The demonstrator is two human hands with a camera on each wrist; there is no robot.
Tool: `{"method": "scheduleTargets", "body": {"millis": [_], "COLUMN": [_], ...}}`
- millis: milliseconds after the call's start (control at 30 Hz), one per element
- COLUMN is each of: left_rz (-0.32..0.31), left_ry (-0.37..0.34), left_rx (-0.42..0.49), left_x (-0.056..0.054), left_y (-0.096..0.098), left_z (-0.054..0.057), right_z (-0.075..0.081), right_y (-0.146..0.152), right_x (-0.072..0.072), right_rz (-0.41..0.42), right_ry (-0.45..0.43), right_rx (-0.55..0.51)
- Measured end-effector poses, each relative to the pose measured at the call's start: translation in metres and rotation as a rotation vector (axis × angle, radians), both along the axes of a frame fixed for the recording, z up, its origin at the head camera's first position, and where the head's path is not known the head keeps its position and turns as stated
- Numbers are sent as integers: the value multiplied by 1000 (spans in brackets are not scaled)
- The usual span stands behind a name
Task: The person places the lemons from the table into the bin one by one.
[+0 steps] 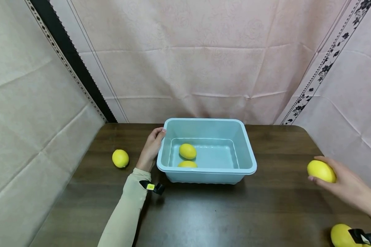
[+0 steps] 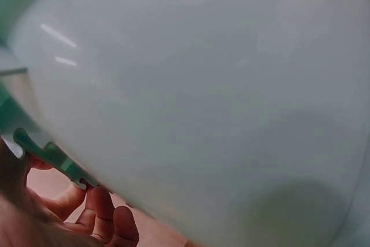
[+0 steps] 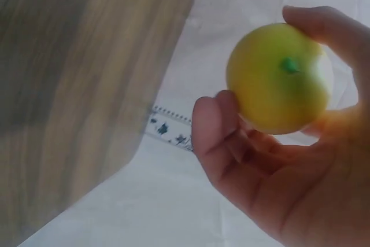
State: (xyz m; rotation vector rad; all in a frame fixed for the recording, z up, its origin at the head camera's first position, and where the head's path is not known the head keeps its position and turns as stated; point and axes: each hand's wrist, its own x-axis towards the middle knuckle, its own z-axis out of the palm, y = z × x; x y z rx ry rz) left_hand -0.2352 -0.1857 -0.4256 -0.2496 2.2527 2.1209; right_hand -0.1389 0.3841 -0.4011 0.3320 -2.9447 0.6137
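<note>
A light blue plastic tub [image 1: 204,175] stands mid-table with two lemons in it, one lemon [image 1: 187,151] farther back and another lemon [image 1: 187,164] partly hidden by the front rim. My left hand [image 1: 150,148] grips the tub's left rim. Up close in the left wrist view, the tub's wall [image 2: 191,96] fills most of the picture, with the left hand's curled fingers [image 2: 103,215] at its edge. At the right, my right hand [image 1: 347,183] holds a lemon [image 1: 321,171] between thumb and fingers. The right wrist view shows that lemon [image 3: 277,82] end-on, its tip green.
Another lemon [image 1: 120,158] lies on the brown table [image 1: 204,212] left of my left arm. At the lower right, a lemon [image 1: 343,236] is partly covered by the right wrist strap [image 1: 360,236]. Pale cloth [image 1: 204,75] hangs behind and at both sides.
</note>
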Motion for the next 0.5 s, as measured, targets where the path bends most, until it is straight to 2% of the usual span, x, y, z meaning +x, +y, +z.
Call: {"method": "scheduleTargets", "body": {"millis": [300, 500], "left_rz": [-3, 0], "left_ry": [-12, 2], "left_rx": [3, -13], "left_x": [0, 0], "left_y": [0, 0], "left_z": [-1, -1], "right_z": [14, 22], "right_y": [-29, -45], "right_x": [3, 1], "right_rz": [-46, -78], "right_ry": [95, 87], "right_rx": [-64, -82]}}
